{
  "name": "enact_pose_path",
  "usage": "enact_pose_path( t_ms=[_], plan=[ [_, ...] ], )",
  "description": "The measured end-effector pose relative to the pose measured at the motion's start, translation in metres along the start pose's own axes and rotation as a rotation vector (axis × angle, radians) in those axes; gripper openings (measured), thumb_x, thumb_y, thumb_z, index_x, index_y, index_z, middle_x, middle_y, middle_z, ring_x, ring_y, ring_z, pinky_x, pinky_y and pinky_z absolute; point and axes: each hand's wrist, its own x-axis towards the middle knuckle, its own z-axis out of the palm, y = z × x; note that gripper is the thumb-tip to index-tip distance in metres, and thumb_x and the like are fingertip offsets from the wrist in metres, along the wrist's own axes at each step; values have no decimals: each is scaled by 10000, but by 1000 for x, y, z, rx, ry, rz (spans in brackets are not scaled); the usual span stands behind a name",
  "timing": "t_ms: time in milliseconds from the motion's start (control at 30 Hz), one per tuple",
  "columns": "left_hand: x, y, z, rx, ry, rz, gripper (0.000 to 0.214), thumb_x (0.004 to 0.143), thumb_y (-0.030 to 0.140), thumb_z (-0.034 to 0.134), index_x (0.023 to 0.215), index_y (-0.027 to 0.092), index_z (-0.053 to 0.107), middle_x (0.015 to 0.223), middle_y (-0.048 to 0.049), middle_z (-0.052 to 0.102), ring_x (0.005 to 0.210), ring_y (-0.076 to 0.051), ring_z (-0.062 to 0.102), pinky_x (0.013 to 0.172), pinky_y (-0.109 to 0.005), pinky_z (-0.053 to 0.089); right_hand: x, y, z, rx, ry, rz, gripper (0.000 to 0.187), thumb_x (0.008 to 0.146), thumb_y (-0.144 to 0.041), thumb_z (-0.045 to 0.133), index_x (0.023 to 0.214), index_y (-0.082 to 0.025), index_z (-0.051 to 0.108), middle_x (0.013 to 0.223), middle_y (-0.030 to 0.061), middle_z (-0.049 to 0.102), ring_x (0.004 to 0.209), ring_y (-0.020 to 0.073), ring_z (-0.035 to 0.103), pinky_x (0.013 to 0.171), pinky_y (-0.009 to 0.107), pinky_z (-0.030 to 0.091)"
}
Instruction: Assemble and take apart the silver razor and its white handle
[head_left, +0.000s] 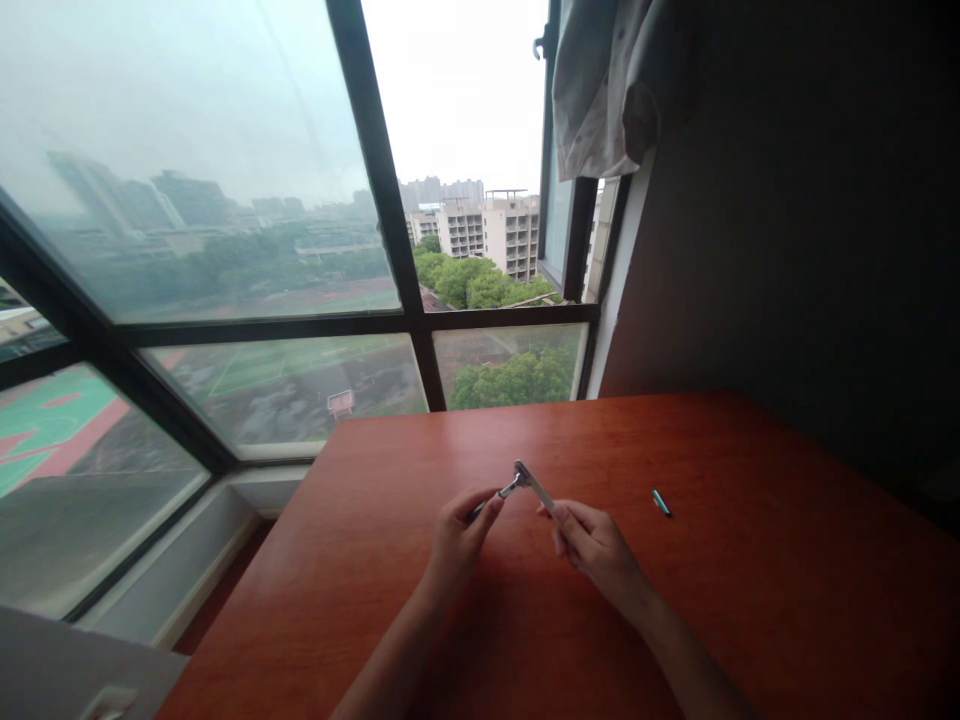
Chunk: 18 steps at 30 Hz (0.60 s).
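My left hand (466,530) is closed around the dark handle of a razor (511,487), whose silvery neck points up and to the right. A slim pale stick (540,492) is pinched in my right hand (592,545), slanting up and to the left. Its upper end meets the razor's head, and the two form a peak above the table. Whether that end is a brush is too small to tell. To the right of my right hand, apart from it, lies a small green and dark oblong piece (661,502).
Both hands are over a reddish-brown wooden table (375,470). Dark-framed windows (416,300) stand beyond its far edge, one pane swung open. A pale cloth (600,90) hangs at the upper right beside a dark wall (787,220).
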Motion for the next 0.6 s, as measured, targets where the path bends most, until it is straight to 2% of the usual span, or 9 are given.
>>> enact_pose_path(
  t_ms=[167, 300, 500, 600],
  plan=[
    [0, 3, -2, 9, 76, 17, 296, 798, 406, 657, 883, 139, 753, 790, -61, 681, 720, -177, 565, 631, -244, 445, -1, -4, 1, 67, -18, 33, 493, 870, -568, 503, 971, -109, 653, 535, -37, 493, 383, 48, 323, 369, 192, 198],
    [1, 2, -5, 2, 115, 2, 311, 800, 412, 655, 914, 138, 746, 801, -63, 681, 730, -181, 571, 630, -241, 444, -2, -4, 1, 64, -26, 31, 489, 867, -566, 511, 951, -108, 659, 535, -32, 503, 389, 49, 338, 374, 191, 207],
    [0, 1, -3, 28, 15, 51, 287, 818, 390, 645, 926, 147, 752, 771, -53, 663, 699, -165, 549, 613, -231, 431, 1, 0, -1, 75, -9, 26, 496, 864, -574, 511, 946, -108, 658, 534, -32, 505, 374, 43, 325, 366, 193, 192],
    [0, 2, -2, 31, 8, 56, 282, 821, 383, 643, 923, 144, 752, 771, -54, 663, 693, -162, 546, 607, -230, 426, 1, 0, -1, 78, -7, 18, 484, 871, -564, 509, 950, -109, 656, 538, -31, 507, 375, 43, 326, 366, 193, 192]
  ],
)
